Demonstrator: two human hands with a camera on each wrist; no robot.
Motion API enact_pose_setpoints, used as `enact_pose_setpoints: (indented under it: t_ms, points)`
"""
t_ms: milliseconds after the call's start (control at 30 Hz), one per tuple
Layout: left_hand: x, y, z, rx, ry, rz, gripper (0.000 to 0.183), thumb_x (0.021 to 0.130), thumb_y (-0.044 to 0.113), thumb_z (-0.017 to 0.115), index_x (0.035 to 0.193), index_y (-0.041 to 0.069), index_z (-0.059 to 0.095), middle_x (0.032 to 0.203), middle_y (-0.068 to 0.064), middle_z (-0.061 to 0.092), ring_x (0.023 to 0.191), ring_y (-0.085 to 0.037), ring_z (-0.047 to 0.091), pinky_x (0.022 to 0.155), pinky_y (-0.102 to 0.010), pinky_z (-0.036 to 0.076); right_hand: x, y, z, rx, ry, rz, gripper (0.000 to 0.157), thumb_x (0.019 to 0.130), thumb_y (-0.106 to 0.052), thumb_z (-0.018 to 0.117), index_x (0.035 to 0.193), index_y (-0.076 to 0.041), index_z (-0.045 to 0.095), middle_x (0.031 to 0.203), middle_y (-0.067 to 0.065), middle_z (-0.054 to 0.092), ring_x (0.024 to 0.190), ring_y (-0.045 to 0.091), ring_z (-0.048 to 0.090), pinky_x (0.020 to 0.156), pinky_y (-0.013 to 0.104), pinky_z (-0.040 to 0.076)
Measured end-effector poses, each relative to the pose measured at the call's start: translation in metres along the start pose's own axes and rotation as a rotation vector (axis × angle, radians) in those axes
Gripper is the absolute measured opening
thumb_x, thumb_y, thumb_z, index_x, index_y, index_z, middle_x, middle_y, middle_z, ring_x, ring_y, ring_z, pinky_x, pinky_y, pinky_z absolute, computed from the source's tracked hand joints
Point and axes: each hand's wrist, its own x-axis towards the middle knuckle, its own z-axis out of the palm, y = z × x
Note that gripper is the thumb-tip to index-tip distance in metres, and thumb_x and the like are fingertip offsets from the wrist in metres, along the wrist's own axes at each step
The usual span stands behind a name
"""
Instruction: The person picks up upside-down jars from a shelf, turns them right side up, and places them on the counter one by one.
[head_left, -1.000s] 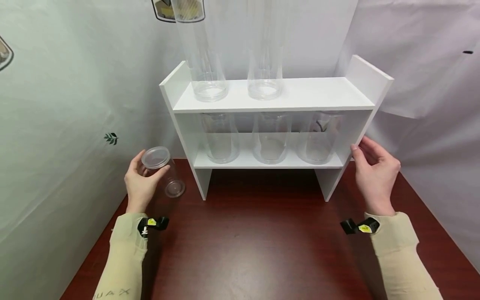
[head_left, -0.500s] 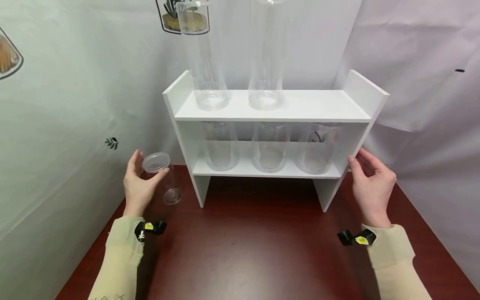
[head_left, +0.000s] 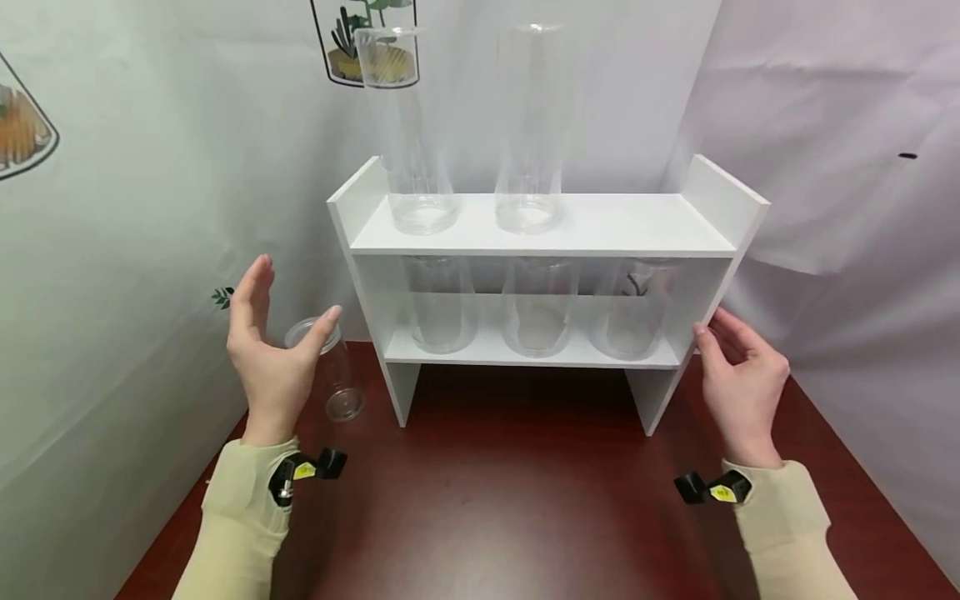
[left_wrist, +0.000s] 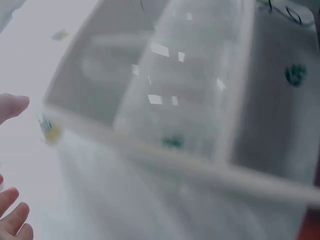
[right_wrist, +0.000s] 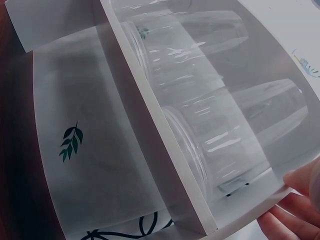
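A tall clear container [head_left: 337, 382] is standing upright on the counter [head_left: 480, 508], just left of the white shelf [head_left: 637, 225]. An inward sweep of the left hand [head_left: 273, 367] could be toppling it, I judge, since the thumb is appearing close to its rim. At the shelf, a sharp or uneven pull from the right hand [head_left: 742, 383] could be tilting the frame and sending its tall, slender load sliding.

The container is looking colourless and see-through, with pale rings showing at its top and base; whether a lid is covering it I cannot tell. The shelf is showing two plain boards between upright side panels.

The left hand is opening wide, thumb well apart from the fingers, and holding nothing. The right hand is pinching the shelf's right panel between thumb and fingers. Further in, two upper containers [head_left: 423, 212] and three lower containers [head_left: 542, 317] are sitting on the boards.
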Motion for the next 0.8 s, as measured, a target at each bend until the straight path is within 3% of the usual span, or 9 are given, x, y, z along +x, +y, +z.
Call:
enact_pose_setpoints:
  t_ms: [133, 400, 633, 800]
  points:
    - [0.002, 0.021, 0.012, -0.106, 0.004, 0.065, 0.073, 0.075, -0.008, 0.08, 0.142, -0.004, 0.053, 0.144, -0.018, 0.053, 0.135, -0.028, 0.047, 0.118, -0.042, 0.031, -0.001, -0.001, 0.001, 0.002, 0.005, 0.003, 0.032, 0.091, -0.009, 0.077, 0.123, -0.003, 0.074, 0.114, 0.016, 0.073, 0.09, -0.005, 0.067, 0.074, 0.009, 0.052]
    - [0.007, 0.051, 0.037, -0.274, -0.045, 0.127, 0.076, 0.069, -0.014, 0.079, 0.14, -0.009, 0.052, 0.143, -0.023, 0.053, 0.134, -0.035, 0.048, 0.117, -0.047, 0.031, 0.0, -0.004, -0.001, -0.02, -0.003, 0.003, 0.033, 0.092, -0.009, 0.077, 0.124, -0.004, 0.074, 0.115, 0.018, 0.072, 0.091, -0.006, 0.066, 0.076, 0.009, 0.052]
    - [0.014, 0.073, 0.07, -0.355, -0.142, 0.194, 0.076, 0.071, -0.011, 0.08, 0.139, -0.016, 0.048, 0.142, -0.022, 0.054, 0.134, -0.036, 0.048, 0.117, -0.048, 0.031, 0.007, -0.006, 0.001, 0.003, 0.012, -0.019, 0.032, 0.091, -0.007, 0.076, 0.122, -0.002, 0.074, 0.112, 0.017, 0.073, 0.089, -0.005, 0.067, 0.075, 0.009, 0.052]
    - [0.021, 0.091, 0.092, -0.346, -0.236, 0.2, 0.077, 0.072, -0.015, 0.081, 0.141, -0.017, 0.045, 0.144, -0.019, 0.053, 0.136, -0.028, 0.049, 0.117, -0.045, 0.032, 0.012, -0.007, 0.003, 0.02, 0.016, -0.027, 0.031, 0.091, -0.007, 0.076, 0.122, -0.003, 0.074, 0.112, 0.016, 0.073, 0.089, -0.003, 0.068, 0.075, 0.01, 0.052]
